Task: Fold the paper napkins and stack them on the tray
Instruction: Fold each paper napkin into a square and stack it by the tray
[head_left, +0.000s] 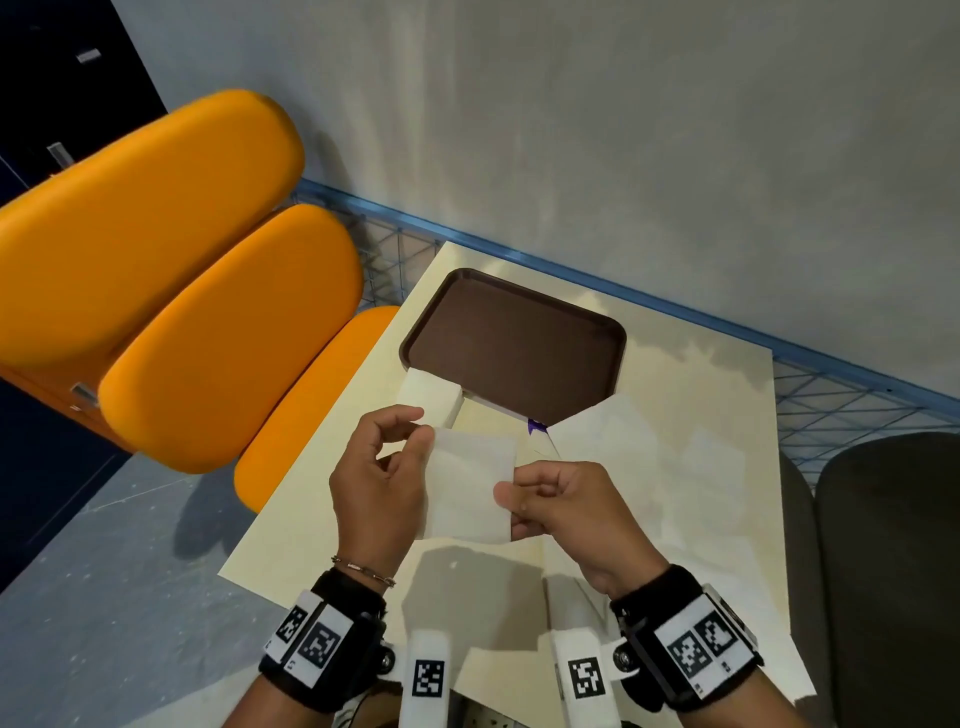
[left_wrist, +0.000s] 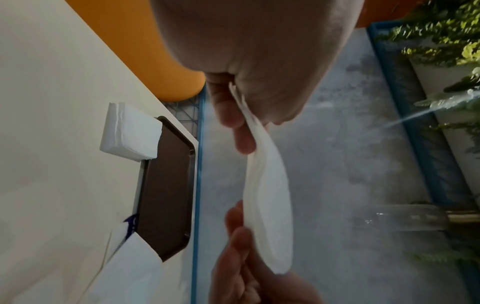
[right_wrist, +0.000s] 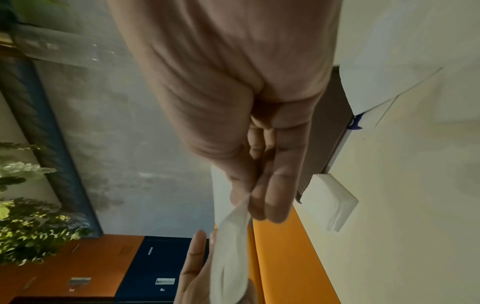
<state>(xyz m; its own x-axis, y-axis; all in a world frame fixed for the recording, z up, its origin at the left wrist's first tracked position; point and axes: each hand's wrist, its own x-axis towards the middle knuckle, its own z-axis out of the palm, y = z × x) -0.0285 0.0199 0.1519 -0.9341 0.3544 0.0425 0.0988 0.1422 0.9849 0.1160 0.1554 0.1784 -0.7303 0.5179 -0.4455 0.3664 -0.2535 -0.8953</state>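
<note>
The tray (head_left: 511, 345) sat bare on the counter (head_left: 322, 499) — no folded napkin lay in it, so by the look of things the stacking had not begun. A pile (head_left: 431, 397) of napkins rested on the counter at the tray's near-left corner, its edge overlapping the rim. A larger white sheet (head_left: 623, 441) lay at the near-right corner; what it was could not be told.

One napkin (head_left: 470, 486) was held up in the air above the counter, between the two hands and nearer the person than the tray. It looked to be in mid-fold: the wrist views showed layers bowing apart at the edge, so the crease probably was not pressed yet. That fold, the placing, and the whole pile seemed left to do.

The left hand (head_left: 379, 480) pinched the napkin's left edge between thumb and forefinger, the other fingers loosely curled. The right hand (head_left: 558, 506) pinched the right edge the same way — thumb on the near face, fingers curled behind.
</note>
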